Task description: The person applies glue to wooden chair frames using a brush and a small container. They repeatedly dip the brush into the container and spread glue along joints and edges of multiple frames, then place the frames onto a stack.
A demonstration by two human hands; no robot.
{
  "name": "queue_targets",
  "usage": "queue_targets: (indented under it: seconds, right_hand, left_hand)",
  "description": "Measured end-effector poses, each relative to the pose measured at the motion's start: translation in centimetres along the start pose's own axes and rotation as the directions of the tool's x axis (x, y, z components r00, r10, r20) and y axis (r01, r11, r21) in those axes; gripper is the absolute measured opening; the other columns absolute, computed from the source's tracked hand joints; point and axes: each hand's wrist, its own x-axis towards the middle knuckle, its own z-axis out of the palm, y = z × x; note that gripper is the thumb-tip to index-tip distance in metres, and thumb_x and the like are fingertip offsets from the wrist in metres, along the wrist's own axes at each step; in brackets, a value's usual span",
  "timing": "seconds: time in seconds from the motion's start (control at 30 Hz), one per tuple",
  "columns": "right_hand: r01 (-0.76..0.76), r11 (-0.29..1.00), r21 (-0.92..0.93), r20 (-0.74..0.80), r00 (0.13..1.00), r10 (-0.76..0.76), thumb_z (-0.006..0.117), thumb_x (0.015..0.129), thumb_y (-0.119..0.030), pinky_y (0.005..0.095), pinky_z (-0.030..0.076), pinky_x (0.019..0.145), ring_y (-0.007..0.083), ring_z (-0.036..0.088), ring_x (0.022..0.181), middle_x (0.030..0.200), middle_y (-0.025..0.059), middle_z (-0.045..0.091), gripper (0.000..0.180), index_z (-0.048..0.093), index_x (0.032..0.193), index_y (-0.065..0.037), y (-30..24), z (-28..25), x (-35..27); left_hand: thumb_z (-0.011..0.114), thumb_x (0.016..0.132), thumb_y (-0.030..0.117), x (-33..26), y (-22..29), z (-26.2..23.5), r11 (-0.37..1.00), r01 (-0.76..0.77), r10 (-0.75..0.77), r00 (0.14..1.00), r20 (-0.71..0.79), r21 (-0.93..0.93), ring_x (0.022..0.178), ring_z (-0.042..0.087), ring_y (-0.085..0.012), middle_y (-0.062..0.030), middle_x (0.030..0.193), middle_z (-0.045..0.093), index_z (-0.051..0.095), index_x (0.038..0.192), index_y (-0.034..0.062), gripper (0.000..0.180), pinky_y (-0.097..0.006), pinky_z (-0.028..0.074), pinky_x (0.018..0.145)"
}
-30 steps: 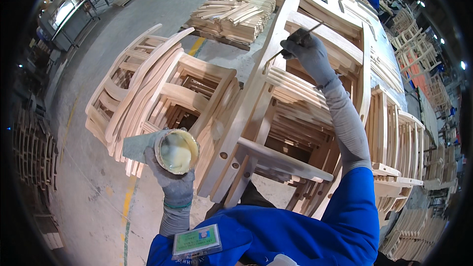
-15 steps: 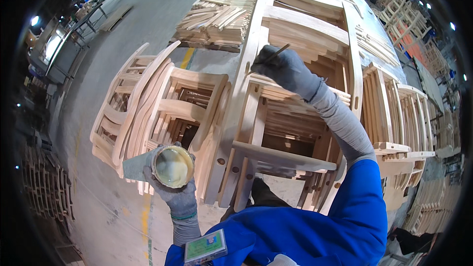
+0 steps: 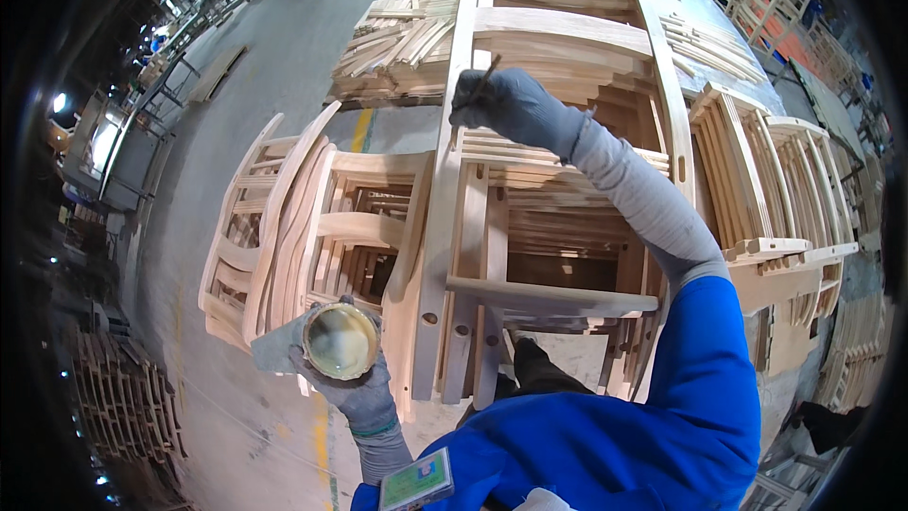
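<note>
My left hand [image 3: 357,397], in a grey glove, is closed around a round open tub [image 3: 340,341] of pale, cloudy liquid. Left of the tub juts a grey flat-sided piece [image 3: 277,346]; whether it belongs to the tub I cannot tell. My right hand [image 3: 515,109], gloved too, pinches a thin dark stick [image 3: 490,74] whose upper end pokes up above the fingers. That hand is over the left upright of a wooden chair frame [image 3: 567,30], the top one of a stack, and hides the stick's lower end. Below it lie wooden rails and a front bar [image 3: 553,295].
More chair frames [image 3: 369,227] lean at the left, and others [image 3: 742,180] stand at the right. Loose wooden slats [image 3: 402,38] are piled behind on the floor. A yellow floor line [image 3: 361,130] runs past the frames. Metal tables [image 3: 113,151] stand far left.
The whole view has shifted a little. My right hand sits slightly nearer the left upright, with the stick held more upright. My left hand still holds the tub.
</note>
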Motion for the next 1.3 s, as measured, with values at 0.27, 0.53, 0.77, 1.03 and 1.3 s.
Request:
queue_targets:
  seconds: [0.27,0.53,0.77,1.03,1.3]
  right_hand:
    - [-0.053,0.985,-0.164,-0.016,0.999,0.051,0.067,0.080,-0.020,0.0336,0.047,0.066,0.0243,0.062,0.068,0.073,0.0122,0.064,0.019,0.060,0.085,-0.003,-1.3,-0.8,-0.6]
    - [-0.311,0.887,0.342,-0.011,0.942,0.335,0.066,0.082,-0.011,0.0268,0.057,0.062,0.0175,0.066,0.069,0.076,0.0111,0.064,0.019,0.058,0.090,0.004,0.8,-1.6,2.0]
    - [-0.110,0.820,0.562,-0.159,0.958,0.238,0.064,0.080,-0.005,0.0256,0.055,0.065,0.0159,0.064,0.067,0.080,0.0119,0.064,0.014,0.059,0.087,0.005,-0.1,-3.2,0.5]
    - [0.029,0.792,0.609,-0.124,0.991,0.059,0.071,0.079,-0.013,0.0246,0.053,0.062,0.0132,0.064,0.072,0.086,0.0084,0.066,0.019,0.061,0.087,0.001,-14.8,2.6,-9.5]
    - [0.180,0.983,0.044,-0.206,0.964,-0.167,0.072,0.073,-0.005,0.0293,0.051,0.061,0.0215,0.066,0.074,0.095,0.0109,0.066,0.026,0.057,0.095,-0.005,-17.2,6.6,-13.4]
  left_hand:
    - [0.047,0.091,0.043,-1.1,0.4,1.3,0.967,-0.212,0.189,0.969,0.158,0.143,0.116,0.048,-0.0341,-0.0233,0.126,0.048,0.048,0.125,0.0060,0.050,-0.049,0.042,0.096]
    - [0.055,0.087,0.040,-0.7,1.5,1.3,0.936,0.175,-0.095,0.962,0.256,-0.307,0.119,0.045,-0.0352,-0.0199,0.126,0.049,0.049,0.124,0.0071,0.050,-0.051,0.038,0.099]
    - [0.054,0.087,0.043,-0.9,2.1,4.2,0.843,0.348,-0.149,0.884,0.443,-0.410,0.118,0.045,-0.0361,-0.0206,0.126,0.049,0.049,0.124,0.0062,0.052,-0.051,0.038,0.100]
    - [0.076,0.065,0.009,-2.1,1.1,4.0,0.802,-0.553,0.306,0.706,0.638,0.227,0.119,0.043,-0.0249,-0.0121,0.129,0.042,0.033,0.132,0.0099,0.080,-0.040,0.040,0.099]
    - [0.040,0.092,0.042,-5.2,2.5,5.7,0.895,0.279,-0.051,0.839,0.542,-0.348,0.119,0.045,-0.0255,-0.0134,0.129,0.044,0.033,0.133,0.0047,0.056,-0.039,0.038,0.101]
